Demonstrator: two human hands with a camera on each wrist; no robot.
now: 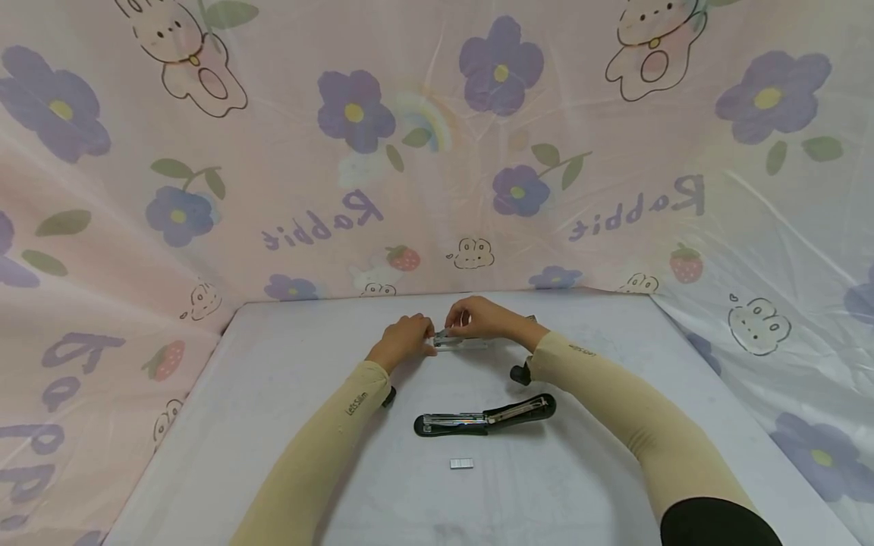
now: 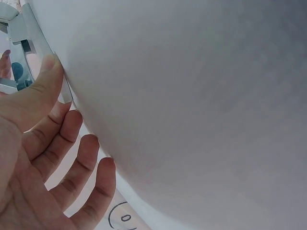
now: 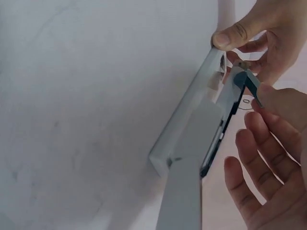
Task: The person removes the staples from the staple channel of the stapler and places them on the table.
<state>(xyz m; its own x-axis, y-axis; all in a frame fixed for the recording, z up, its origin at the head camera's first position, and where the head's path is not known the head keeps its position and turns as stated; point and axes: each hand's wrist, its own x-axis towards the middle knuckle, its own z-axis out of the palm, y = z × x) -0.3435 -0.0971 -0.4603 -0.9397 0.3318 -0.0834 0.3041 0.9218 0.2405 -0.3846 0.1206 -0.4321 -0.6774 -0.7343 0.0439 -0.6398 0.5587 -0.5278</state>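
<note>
A white stapler (image 1: 463, 345) lies opened out near the back of the table. My left hand (image 1: 406, 337) grips the end of its base (image 3: 184, 110), thumb on the near side and fingertips on the far side, as the left wrist view shows. My right hand (image 1: 481, 318) is over the stapler's opened magazine. Between its thumb and index finger it pinches a short grey strip of staples (image 3: 254, 87), tilted against the magazine's front end. The other fingers of that hand are spread and loosely bent.
An opened black stapler (image 1: 451, 429) lies nearer to me, its metal magazine showing. In front of it is another strip of staples (image 1: 461, 463). The white table (image 1: 287, 356) ends at a printed cloth (image 1: 437, 174) hanging behind and at both sides.
</note>
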